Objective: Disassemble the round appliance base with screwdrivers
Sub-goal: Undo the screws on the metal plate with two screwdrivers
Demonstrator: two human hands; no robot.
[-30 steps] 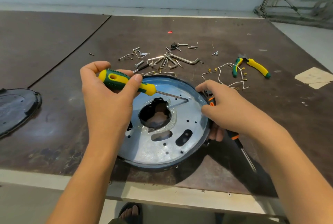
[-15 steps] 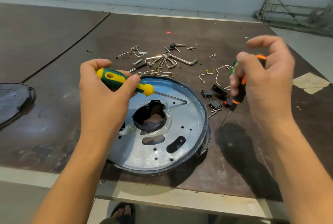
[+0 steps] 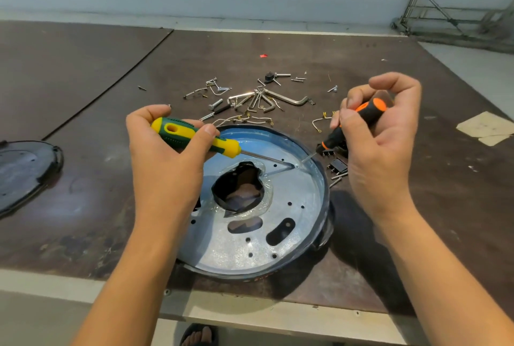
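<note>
The round appliance base (image 3: 278, 245), a silvery metal plate in a dark rim with a ragged black hole at its centre, lies near the table's front edge. My left hand (image 3: 167, 167) grips a green and yellow screwdriver (image 3: 194, 137), whose shaft runs right to a screw (image 3: 297, 166) near the plate's right rim. My right hand (image 3: 381, 145) holds a black and orange screwdriver (image 3: 358, 120) above the right rim. Its tip slants down-left to the same screw.
Loose screws, brackets and hex keys (image 3: 258, 100) lie scattered behind the base. Small black parts (image 3: 336, 164) sit beside its right rim. A dark round cover (image 3: 25, 170) rests at the far left. Paper scraps (image 3: 486, 128) lie at the right. The table's front edge (image 3: 250, 315) is close.
My right hand left the base's right rim, lifted the orange screwdriver, then brought its tip down-left to the screw. The left hand and its screwdriver stayed in place.
</note>
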